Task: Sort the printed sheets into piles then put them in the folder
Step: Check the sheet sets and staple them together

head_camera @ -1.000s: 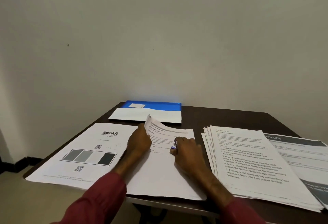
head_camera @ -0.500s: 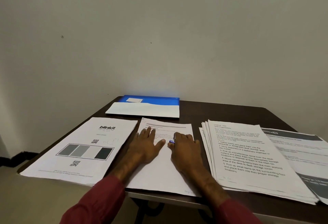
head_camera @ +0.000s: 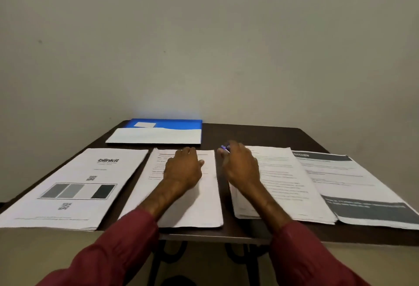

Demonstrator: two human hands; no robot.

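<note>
Sheets pile (head_camera: 192, 206) bears left hand (head_camera: 183, 168), fingers flat; right hand (head_camera: 240, 165) fingers blurred, grip cannot be told.

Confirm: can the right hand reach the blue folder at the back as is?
Probably yes. The right hand hangs over the far left corner of the text stack; only bare table lies between it and the blue folder, nothing in the way.

Plain beige wall (head_camera: 204, 36) fills 12 o'clock; small dark mark (head_camera: 40, 41) at 10 o'clock. Dark brown table (head_camera: 249, 136) butts against it. Pale floor (head_camera: 34, 251) at 7 o'clock, black curved table legs (head_camera: 172, 249) at 6 o'clock.
</note>
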